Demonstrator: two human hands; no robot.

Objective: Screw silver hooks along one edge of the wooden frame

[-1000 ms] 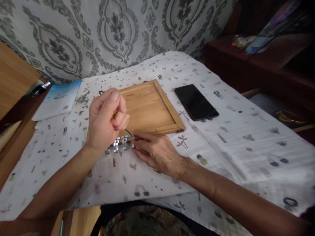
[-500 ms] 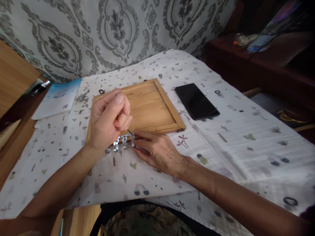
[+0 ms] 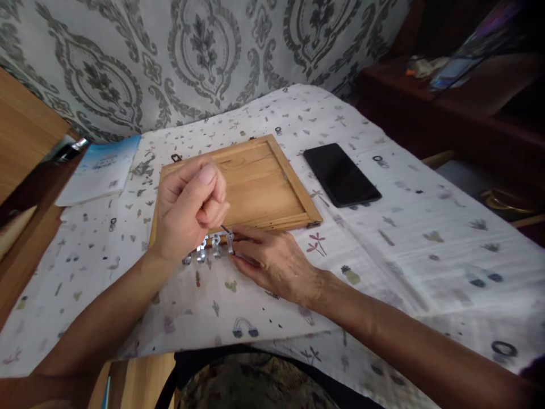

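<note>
A wooden frame board (image 3: 264,182) lies flat on the patterned tablecloth (image 3: 383,250). Along its near edge sits a row of small silver metal hooks (image 3: 208,250). My left hand (image 3: 187,210) is closed around a thin screwdriver (image 3: 225,229), whose metal tip points down at the rightmost hook. My right hand (image 3: 272,258) rests flat on the cloth beside the hooks, its fingers pressed together and steadying that hook at the board's edge.
A black phone (image 3: 342,174) lies face up to the right of the board. A light blue booklet (image 3: 100,167) sits at the back left. Wooden furniture stands at the left, dark furniture at the right, and a patterned wall behind.
My left hand has shifted slightly to the right and down over the hooks. My right hand has stayed in place.
</note>
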